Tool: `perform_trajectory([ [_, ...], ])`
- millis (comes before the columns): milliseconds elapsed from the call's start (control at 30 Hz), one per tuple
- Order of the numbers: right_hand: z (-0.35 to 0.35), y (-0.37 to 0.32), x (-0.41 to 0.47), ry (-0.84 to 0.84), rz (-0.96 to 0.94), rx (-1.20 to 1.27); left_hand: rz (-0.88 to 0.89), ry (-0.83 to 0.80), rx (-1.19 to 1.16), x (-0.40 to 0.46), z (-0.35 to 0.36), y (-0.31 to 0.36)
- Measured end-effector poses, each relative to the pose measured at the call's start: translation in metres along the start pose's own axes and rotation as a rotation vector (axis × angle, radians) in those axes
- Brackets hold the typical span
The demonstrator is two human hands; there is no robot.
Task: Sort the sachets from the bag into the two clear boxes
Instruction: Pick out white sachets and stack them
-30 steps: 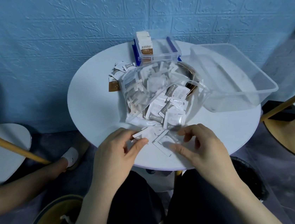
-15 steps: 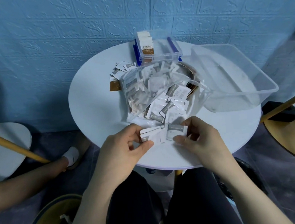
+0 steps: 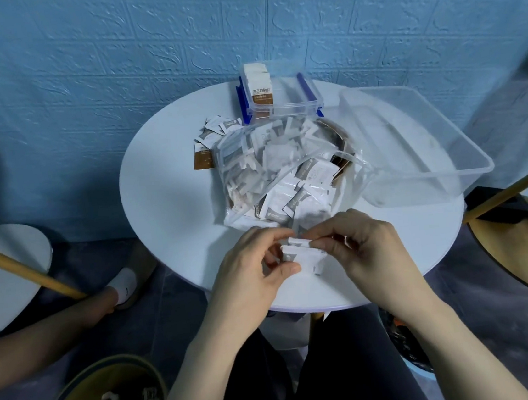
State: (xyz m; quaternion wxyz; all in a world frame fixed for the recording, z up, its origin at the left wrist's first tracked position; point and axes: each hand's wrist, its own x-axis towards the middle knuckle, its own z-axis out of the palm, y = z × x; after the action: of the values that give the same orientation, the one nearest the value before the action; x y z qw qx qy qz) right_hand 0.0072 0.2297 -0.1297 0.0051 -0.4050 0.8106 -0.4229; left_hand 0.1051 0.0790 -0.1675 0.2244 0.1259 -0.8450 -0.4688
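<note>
Hands, left (image 3: 247, 267) and right (image 3: 360, 248), pinch flat white paper sachets (image 3: 301, 251) beside crinkled clear bag (image 3: 272, 166).

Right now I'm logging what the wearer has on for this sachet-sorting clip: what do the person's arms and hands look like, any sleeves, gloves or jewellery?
Both forearms are bare, with no sleeves in view. The left hand and the right hand wear no gloves. No watch or wristband shows. A small glint on a right finger might be a ring, but it is too small to tell.
</note>
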Motion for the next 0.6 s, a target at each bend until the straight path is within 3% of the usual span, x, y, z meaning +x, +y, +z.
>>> perform_trajectory([
  [67,0.003,0.002,0.000,0.000,0.054,0.110,0.035,-0.020,0.030,0.002,0.000,0.000],
  [133,0.002,0.007,0.002,0.104,0.104,0.174,0.036,-0.028,0.014,0.005,-0.001,-0.002],
  [200,0.000,0.015,0.008,0.183,0.123,0.067,-0.004,-0.051,-0.045,0.006,0.000,-0.005],
  [400,0.014,0.022,0.012,0.080,0.190,-0.309,-0.012,-0.086,-0.169,0.006,0.000,-0.012],
  [600,0.020,0.020,0.009,0.247,0.131,-0.165,0.042,-0.081,-0.138,0.007,-0.001,-0.009],
])
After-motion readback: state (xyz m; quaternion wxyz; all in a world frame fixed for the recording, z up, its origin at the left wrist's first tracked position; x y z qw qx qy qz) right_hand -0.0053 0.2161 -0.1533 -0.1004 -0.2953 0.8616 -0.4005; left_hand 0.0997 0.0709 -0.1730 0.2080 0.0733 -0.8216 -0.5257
